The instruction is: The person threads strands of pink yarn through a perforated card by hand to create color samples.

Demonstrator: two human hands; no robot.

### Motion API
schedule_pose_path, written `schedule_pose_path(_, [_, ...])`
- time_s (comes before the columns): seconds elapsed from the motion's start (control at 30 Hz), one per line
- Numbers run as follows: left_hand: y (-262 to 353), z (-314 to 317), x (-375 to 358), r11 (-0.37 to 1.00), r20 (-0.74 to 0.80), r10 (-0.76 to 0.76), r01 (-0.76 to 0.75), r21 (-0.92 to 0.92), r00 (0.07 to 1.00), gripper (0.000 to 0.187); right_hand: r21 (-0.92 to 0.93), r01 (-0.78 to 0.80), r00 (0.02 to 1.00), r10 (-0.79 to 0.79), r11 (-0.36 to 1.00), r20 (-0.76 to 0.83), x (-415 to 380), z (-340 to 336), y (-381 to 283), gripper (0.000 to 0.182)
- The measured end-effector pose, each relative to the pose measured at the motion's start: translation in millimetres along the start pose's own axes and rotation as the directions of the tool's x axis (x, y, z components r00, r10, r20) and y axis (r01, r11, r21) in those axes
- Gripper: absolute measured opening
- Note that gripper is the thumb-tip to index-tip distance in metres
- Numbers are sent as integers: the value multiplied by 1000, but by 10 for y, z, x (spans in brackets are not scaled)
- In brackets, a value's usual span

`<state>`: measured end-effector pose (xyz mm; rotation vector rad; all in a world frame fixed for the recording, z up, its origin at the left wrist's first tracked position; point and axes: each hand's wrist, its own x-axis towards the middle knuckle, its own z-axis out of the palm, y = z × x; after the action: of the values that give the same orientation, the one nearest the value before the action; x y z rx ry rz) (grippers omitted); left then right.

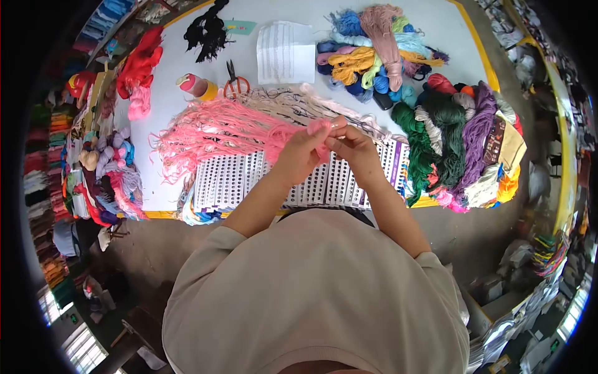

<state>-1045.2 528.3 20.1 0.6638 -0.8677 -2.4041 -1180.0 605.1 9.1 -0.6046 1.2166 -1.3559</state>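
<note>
My left hand [301, 149] is closed around the top of a bundle of pink yarn [215, 128], whose loose strands fan out to the left. Close beside it, my right hand [357, 153] pinches at the end of the same yarn, thumb and forefinger together; the exact strand between them is too small to make out. Below both hands lie white cards punched with rows of holes [233, 181], side by side along the table's near edge. Pale yarn with dark flecks [280, 100] stretches behind the pink bundle.
Red-handled scissors [236, 81] and a pink-and-yellow cone [197, 86] lie beyond the yarn. A printed sheet [286, 53], black yarn [207, 31] and red yarn [140, 62] are farther back. Mixed skeins [380, 50] and a green skein [445, 118] crowd the right side of the table [168, 199].
</note>
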Motion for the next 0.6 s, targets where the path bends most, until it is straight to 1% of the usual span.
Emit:
schedule_pose_path(0.07, [41, 44, -82, 991, 17, -28, 25, 131, 999, 47, 26, 105, 994, -105, 994, 15, -60, 61, 8, 12])
schedule_pose_path(0.1, [34, 73, -104, 988, -24, 38, -34, 153, 999, 44, 36, 110, 994, -110, 993, 9, -88, 111, -9, 9])
schedule_pose_path(0.13, [45, 51, -119, 987, -17, 45, -42, 154, 999, 44, 31, 119, 993, -119, 992, 11, -119, 124, -9, 9])
schedule_pose_path(0.2, [71, 7, -152, 999, -14, 39, -39, 2, 999, 45, 239, -7, 998, 21, 971, -56, -196, 156, -13, 8])
schedule_pose_path(0.23, [75, 10, -167, 998, -4, 36, -37, -50, 999, 48, 233, -13, 997, 32, 972, -75, -225, 179, -28, 10])
schedule_pose_path(0.27, [66, -10, -181, 998, 2, 39, -39, -49, 999, 48, 231, -7, 997, 26, 973, -77, -242, 192, -28, 10])
schedule_pose_path(0.33, [22, -62, -202, 994, 101, 22, -11, -108, 995, 48, 181, 43, 996, -27, 983, -88, -282, 203, -20, 9])
schedule_pose_path(0.37, [25, -27, -225, 994, 106, 22, -10, -107, 994, 48, 180, 48, 995, -32, 983, -91, -296, 236, -32, 9])
schedule_pose_path(0.43, [27, 78, -272, 998, 70, 29, -32, 47, 997, 49, 44, 61, 994, -56, 997, -97, -316, 327, -66, 9])
schedule_pose_path(0.47, [19, 74, -273, 998, 75, 28, -32, 50, 997, 49, 44, 65, 993, -60, 997, -100, -316, 338, -46, 9])
schedule_pose_path(0.53, [-7, 53, -265, 992, 104, 19, -31, 122, 994, 48, 50, 127, 989, -123, 991, -77, -304, 339, 5, 8])
schedule_pose_path(0.57, [0, 51, -264, 992, 107, 19, -32, 124, 994, 48, 50, 130, 989, -126, 990, -78, -308, 336, -1, 8])
schedule_pose_path(0.6, [12, 45, -262, 999, 97, 26, -31, 45, 995, 46, 76, 125, 988, -117, 989, -97, -314, 329, -8, 7])
